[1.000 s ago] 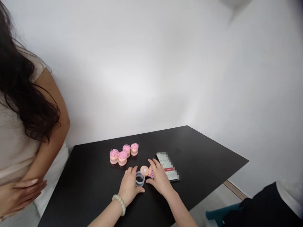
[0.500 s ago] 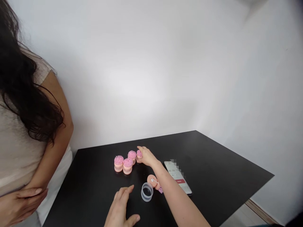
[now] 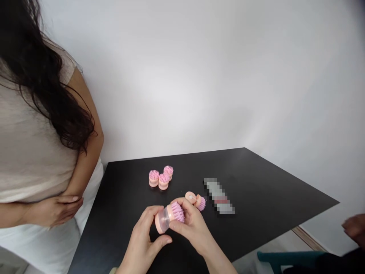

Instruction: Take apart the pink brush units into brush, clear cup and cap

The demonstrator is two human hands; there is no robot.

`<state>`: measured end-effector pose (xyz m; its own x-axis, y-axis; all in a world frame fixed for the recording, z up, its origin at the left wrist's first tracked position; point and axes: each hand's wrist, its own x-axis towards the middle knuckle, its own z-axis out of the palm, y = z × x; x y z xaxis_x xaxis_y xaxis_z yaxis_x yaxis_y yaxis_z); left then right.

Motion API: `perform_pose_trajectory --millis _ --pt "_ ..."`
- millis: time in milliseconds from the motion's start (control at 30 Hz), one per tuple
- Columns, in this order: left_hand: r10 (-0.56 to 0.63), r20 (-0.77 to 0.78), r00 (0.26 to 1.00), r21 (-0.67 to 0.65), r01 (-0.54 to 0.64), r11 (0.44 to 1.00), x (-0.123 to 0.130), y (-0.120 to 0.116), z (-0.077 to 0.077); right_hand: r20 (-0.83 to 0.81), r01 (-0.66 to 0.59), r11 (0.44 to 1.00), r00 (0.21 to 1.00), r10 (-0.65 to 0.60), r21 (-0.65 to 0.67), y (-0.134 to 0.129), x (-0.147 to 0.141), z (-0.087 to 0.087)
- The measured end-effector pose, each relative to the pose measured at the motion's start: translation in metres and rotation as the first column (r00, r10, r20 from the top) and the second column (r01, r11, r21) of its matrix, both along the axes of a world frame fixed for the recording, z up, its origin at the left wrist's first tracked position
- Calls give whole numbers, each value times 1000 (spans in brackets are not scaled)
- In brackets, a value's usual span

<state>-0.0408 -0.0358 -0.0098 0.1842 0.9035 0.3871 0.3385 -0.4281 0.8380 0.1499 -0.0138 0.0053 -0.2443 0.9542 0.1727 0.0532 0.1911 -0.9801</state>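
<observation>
A pink bristled brush with a clear middle section [image 3: 164, 219] is tilted between my two hands above the near part of the table. My right hand [image 3: 191, 227] grips its bristled end with thumb and fingers. At its peach base, my left hand [image 3: 146, 236] has the fingertips against the upper side, while the thumb stands apart below. Just beyond my right hand lie a round peach piece [image 3: 190, 197] and another pink bristled head [image 3: 200, 203] on its side. Farther back, three pink bristled brush heads [image 3: 163, 181] stand upright close together.
The black table [image 3: 256, 198] meets a white wall. A phone [image 3: 219, 196], blurred by pixels, lies right of the brush pieces. At the left stands a person [image 3: 40, 152] with hands folded; another person's hand [image 3: 355, 228] shows at far right, near a teal chair [image 3: 288, 257].
My right hand has come back from the brush group with one bristled head. The clear ring has left the table and is now between my hands. The view has shifted.
</observation>
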Motion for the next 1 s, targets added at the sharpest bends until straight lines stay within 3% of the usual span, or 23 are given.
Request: perform_pose_trajectory --millis 67,267,367,500,567,733,900,1000 --pt "-11 -21 1000 -30 10 999 -2 -13 0 -59 -1 999 998 -2 -49 -21 -10 -5" --pt "-13 -34 999 -211 5 978 -10 -44 -19 265 70 996 961 -83 59 -52 -28 -6" --pt "-41 39 998 -295 51 954 -17 -51 -25 237 -35 995 971 12 93 -58 -26 -1" --pt "-151 227 962 -387 232 892 -29 -55 -26 262 -278 953 935 240 120 -61 -17 8" --pt "-140 258 956 -388 235 891 -32 -58 -23 320 -308 949 908 271 71 -62 -15 9" --pt "-40 67 997 -273 57 960 -31 -64 -14 436 -160 987 886 155 -26 -64 -22 11" --pt "-74 79 994 -276 93 957 -30 -63 -13 426 -249 969 876 224 1 -64 -21 15" --pt "-38 52 998 -278 51 959 -28 -63 -14 424 -167 984 888 179 -66 -63 -21 10"
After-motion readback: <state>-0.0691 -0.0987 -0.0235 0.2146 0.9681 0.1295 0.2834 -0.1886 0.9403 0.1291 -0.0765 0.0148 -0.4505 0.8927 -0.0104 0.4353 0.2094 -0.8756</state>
